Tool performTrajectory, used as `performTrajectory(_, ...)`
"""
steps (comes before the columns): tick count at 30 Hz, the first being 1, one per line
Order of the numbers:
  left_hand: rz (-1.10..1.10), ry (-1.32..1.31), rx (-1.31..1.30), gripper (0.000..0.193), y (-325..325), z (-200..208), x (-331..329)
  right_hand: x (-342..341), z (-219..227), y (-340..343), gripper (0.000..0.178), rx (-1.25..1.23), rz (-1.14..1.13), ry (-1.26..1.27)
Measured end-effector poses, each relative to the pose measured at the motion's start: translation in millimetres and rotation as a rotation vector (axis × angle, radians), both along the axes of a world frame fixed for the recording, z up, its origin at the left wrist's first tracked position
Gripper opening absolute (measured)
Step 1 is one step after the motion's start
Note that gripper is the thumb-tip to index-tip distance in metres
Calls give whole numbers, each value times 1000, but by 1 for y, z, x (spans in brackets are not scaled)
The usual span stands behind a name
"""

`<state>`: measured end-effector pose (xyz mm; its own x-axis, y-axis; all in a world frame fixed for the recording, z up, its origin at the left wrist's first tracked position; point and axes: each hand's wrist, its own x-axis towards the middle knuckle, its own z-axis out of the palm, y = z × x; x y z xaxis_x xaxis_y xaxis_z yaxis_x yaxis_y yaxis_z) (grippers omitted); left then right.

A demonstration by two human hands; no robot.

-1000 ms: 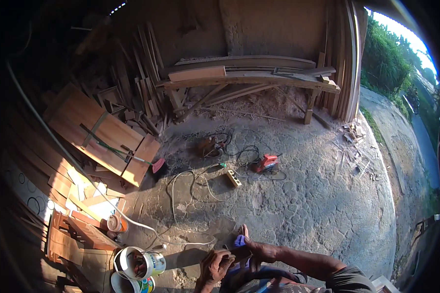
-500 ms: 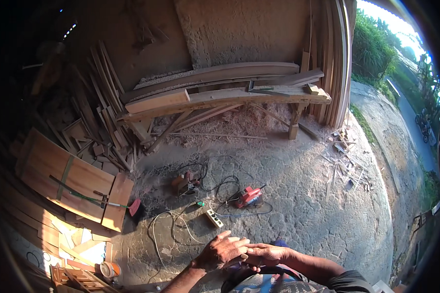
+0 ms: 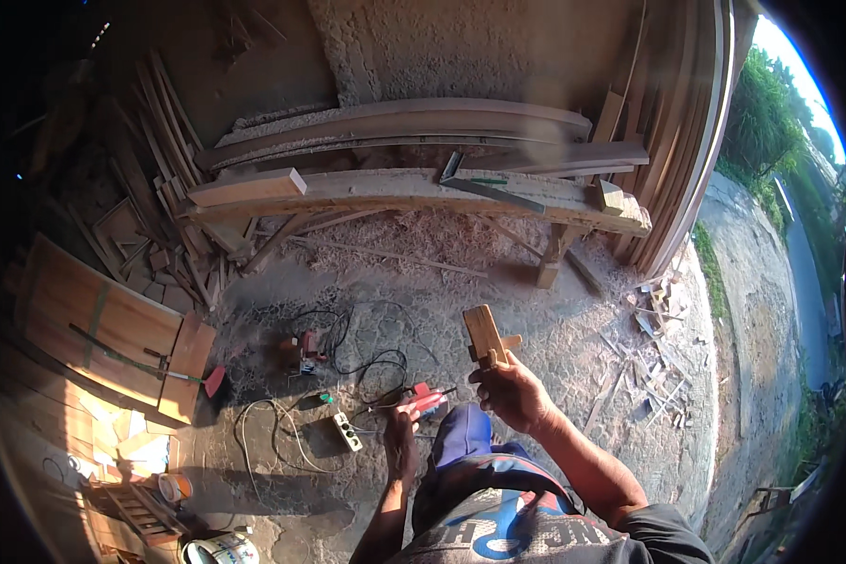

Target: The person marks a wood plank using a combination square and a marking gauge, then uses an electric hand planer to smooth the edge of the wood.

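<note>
Grip of right hand (image 3: 517, 395), curled closed, around wooden block (image 3: 483, 329) (crosspiece (image 3: 511, 341) jutting).

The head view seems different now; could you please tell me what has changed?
The right hand has parted from the left hand and moved forward, holding up a wooden piece; the left hand's grip is unclear. The power strip remains on the floor, the metal square on the bench.
</note>
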<state>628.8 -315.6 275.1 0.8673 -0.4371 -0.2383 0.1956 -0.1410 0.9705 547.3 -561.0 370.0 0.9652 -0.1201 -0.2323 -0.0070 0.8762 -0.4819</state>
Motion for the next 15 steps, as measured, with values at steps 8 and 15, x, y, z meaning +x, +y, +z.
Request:
performTrajectory(8, -91, -43, -164, 80, -188, 35, 76, 98, -35, -135, 62, -1494, -90, -1)
performTrajectory(15, -389, -449, 31, 97, -310, 31, 192, 211, 13, -262, 51, -1568, 425, 164)
